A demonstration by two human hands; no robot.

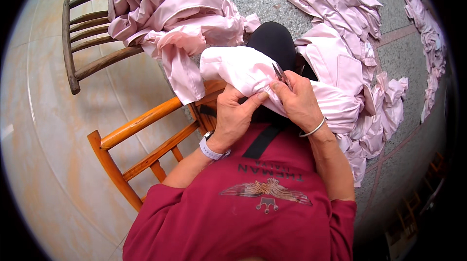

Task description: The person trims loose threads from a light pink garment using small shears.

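Note:
A pale pink garment [335, 100] lies across my lap, one part of it bunched up between my hands. My left hand [235, 114] pinches the cloth between thumb and fingers. Close beside it, my right hand [297, 100] grips the same cloth with its thumb while holding small dark scissors [281, 74], whose pointed blades stick up past the fingers. The scissors' handle is hidden in the palm. Thumbs and fingertips of both hands nearly meet at a gathered seam.
A heap of pink garments [170, 10] covers a wooden chair [90, 69] at the far left. More pink garments [340, 3] lie at the far right, and another row [425, 52] runs along the right edge. An orange-brown wooden chair [141, 122] stands at my left.

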